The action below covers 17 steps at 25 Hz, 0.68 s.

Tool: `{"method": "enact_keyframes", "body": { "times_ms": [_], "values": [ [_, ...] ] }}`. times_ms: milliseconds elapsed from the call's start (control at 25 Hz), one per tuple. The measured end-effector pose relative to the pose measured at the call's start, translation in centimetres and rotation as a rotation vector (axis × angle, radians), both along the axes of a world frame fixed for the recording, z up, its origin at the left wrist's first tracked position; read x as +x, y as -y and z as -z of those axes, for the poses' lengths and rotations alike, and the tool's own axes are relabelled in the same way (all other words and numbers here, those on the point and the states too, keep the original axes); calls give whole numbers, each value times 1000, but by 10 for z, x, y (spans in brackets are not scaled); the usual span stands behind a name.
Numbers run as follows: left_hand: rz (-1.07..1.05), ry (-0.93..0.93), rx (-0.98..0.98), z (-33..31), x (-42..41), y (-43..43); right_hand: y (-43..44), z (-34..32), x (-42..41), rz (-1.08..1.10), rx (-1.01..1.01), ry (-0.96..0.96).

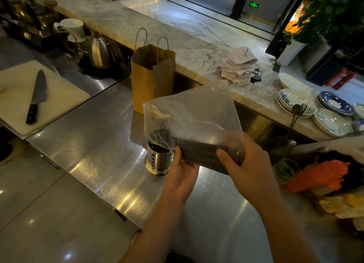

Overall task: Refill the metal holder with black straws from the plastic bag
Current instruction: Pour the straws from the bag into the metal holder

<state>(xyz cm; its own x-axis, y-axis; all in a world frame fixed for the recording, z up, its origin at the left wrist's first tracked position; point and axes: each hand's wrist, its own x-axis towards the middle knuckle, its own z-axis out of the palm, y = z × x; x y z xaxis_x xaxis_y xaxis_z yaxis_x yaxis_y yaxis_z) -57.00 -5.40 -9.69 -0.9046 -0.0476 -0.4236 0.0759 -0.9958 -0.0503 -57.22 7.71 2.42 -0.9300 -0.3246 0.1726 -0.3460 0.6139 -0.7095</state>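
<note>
A clear plastic bag (pixel 197 113) holds a bundle of black straws (pixel 201 154) lying almost level, tilted down to the left. Both hands grip the bundle through the bag: my left hand (pixel 182 171) under its left part, my right hand (pixel 250 164) around its right end. The bag's left end hangs over the metal holder (pixel 158 161), a perforated steel cup standing on the steel counter. Straw ends (pixel 157 132) poke toward the holder's mouth, where dark straws show inside. The bag's loose upper part stands up, empty.
A brown paper bag (pixel 151 75) stands just behind the holder. A kitchen knife (pixel 36 97) lies on a white cutting board (pixel 65 93) at left, with a kettle (pixel 98 51) beyond. Receipts (pixel 236 65) and stacked plates (pixel 295 103) sit on the marble ledge; orange cloth (pixel 323 178) at right.
</note>
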Motion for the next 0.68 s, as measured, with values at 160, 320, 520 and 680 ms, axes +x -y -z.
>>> {"method": "enact_keyframes", "body": {
  "times_ms": [160,320,520,680],
  "values": [
    [4,-7,8,-1,0,-2,-2,0,-2,5,-8,-5],
    [14,-23,15,-3,1,-3,-1,-3,-2,5,-20,-1],
    [-12,-55,10,-4,0,-2,4,-6,2,1,-57,1],
    [-2,-86,34,-6,-1,-1,1,-2,3,-4,-40,40]
  ]
}}
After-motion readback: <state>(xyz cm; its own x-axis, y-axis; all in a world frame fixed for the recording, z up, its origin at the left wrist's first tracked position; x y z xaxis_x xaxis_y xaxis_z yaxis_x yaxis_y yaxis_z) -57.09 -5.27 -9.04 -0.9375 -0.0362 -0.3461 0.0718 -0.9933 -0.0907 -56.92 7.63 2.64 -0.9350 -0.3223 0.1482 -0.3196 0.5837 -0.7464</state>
